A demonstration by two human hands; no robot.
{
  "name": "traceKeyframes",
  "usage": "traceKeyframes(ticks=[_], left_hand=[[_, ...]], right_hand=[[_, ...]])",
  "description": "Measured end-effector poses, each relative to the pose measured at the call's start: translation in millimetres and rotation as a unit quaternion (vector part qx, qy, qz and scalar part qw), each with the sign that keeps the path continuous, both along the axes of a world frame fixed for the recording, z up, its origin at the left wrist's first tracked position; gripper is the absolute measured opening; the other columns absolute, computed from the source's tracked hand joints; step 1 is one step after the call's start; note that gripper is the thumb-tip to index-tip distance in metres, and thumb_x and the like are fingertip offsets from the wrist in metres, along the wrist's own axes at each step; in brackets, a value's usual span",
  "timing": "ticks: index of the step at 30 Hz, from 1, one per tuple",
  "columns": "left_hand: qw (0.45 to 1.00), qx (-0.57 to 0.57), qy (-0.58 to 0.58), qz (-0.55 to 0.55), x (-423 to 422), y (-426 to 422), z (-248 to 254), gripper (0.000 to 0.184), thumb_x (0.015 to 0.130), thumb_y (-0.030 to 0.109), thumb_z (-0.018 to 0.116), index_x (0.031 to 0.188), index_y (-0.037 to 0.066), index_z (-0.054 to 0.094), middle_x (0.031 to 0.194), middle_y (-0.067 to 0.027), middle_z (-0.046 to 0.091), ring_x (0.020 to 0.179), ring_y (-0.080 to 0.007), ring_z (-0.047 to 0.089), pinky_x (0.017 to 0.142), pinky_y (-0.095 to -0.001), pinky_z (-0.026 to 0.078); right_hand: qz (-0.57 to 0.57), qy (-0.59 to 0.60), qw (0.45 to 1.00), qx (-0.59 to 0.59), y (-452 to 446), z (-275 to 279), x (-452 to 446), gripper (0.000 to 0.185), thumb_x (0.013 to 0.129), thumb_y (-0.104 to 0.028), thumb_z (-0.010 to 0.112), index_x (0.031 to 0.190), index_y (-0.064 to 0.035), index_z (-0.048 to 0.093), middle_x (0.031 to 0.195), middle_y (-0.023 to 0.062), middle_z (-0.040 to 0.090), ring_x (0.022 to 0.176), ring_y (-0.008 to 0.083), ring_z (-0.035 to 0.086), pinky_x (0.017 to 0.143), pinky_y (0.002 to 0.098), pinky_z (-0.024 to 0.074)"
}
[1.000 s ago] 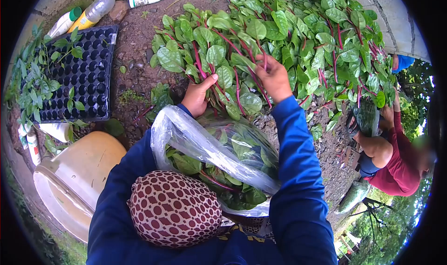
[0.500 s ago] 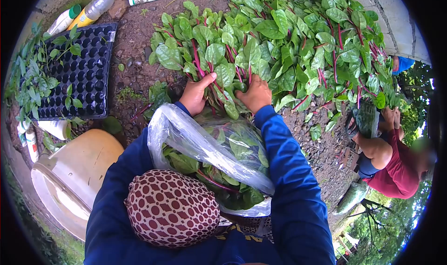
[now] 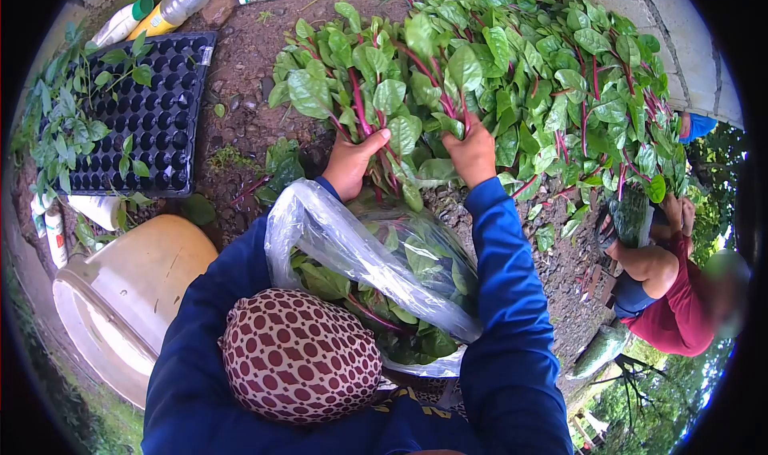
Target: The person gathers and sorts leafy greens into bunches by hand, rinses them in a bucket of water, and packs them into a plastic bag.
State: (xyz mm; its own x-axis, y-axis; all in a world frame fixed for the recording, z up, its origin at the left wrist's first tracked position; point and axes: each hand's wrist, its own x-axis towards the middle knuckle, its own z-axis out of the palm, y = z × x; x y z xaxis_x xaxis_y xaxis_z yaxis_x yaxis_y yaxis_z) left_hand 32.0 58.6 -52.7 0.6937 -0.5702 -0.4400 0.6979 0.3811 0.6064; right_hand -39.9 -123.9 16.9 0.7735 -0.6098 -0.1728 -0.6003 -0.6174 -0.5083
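Left grip [image 3: 350, 167] closed on bunch [image 3: 359, 107] | right grip [image 3: 474, 155] closed on shoots [image 3: 448, 103] | bag [image 3: 380, 275] between sleeves [image 3: 512, 295] | tray [image 3: 156, 127] near left edge of ground [image 3: 246, 67]

A loose bunch of broad, glossy green leaves on thick magenta stems [image 3: 360, 107] points leaf-end away; just to its right, a smaller matching leafy bunch [image 3: 464, 69] leans leftward.
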Motion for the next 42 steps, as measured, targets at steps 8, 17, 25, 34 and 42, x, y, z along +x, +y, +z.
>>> traceKeyframes(ticks=[8, 17, 25, 34, 42], left_hand=[[0.965, 0.024, -0.199, -0.170, 2.0, 0.1, 7.7, 0.032, 0.083, 0.013, 0.063, 0.112, 0.003, 0.054, 0.102, -0.0028, 0.059, 0.092, -0.0115, 0.054, 0.083, -0.0287, 0.043], [0.808, 0.174, -0.430, -0.364, 7.4, -9.9, 21.0, 0.065, 0.072, 0.037, 0.071, 0.116, -0.004, 0.047, 0.108, -0.0214, 0.056, 0.103, -0.0305, 0.054, 0.090, -0.0352, 0.040], [0.760, 0.254, -0.446, -0.397, 49.0, 26.9, 60.2, 0.091, 0.071, 0.053, 0.067, 0.132, -0.006, 0.033, 0.126, -0.0260, 0.045, 0.117, -0.0301, 0.047, 0.099, -0.0356, 0.035], [0.971, 0.164, -0.176, -0.019, 21.3, 141.0, 139.7, 0.042, 0.089, 0.035, 0.052, 0.117, 0.004, 0.049, 0.106, -0.0071, 0.059, 0.093, -0.0135, 0.056, 0.084, -0.0289, 0.043], [0.684, 0.312, -0.636, 0.172, -46.2, 166.2, 235.4, 0.053, 0.078, 0.030, 0.064, 0.121, 0.003, 0.048, 0.123, -0.0182, 0.046, 0.116, -0.0312, 0.043, 0.099, -0.0387, 0.032]], right_hand=[[0.001, -0.070, 0.947, 0.313, 22.5, -15.6, 22.4, 0.094, 0.069, -0.036, 0.070, 0.138, 0.0014, 0.018, 0.129, 0.0224, 0.043, 0.119, 0.0286, 0.043, 0.100, 0.0308, 0.0319], [0.046, 0.085, 0.970, 0.225, 38.8, -13.9, 41.3, 0.123, 0.051, -0.044, 0.083, 0.135, 0.0087, 0.012, 0.122, 0.0237, 0.049, 0.112, 0.0296, 0.050, 0.096, 0.0305, 0.0367], [-0.091, 0.037, 0.899, 0.426, -10.9, -36.1, 47.3, 0.059, 0.056, -0.017, 0.078, 0.107, 0.0043, 0.055, 0.094, 0.0147, 0.061, 0.083, 0.0243, 0.058, 0.077, 0.0359, 0.0458], [-0.108, -0.149, 0.900, 0.395, -44.0, 126.5, -12.9, 0.051, 0.067, -0.037, 0.072, 0.106, -0.0081, 0.058, 0.104, 0.0078, 0.058, 0.083, 0.0201, 0.056, 0.065, 0.0337, 0.0439], [-0.075, -0.255, 0.896, 0.357, 15.4, 310.7, -106.8, 0.046, 0.076, -0.030, 0.065, 0.112, -0.0039, 0.054, 0.099, 0.0061, 0.063, 0.083, 0.0180, 0.061, 0.070, 0.0289, 0.0493]])
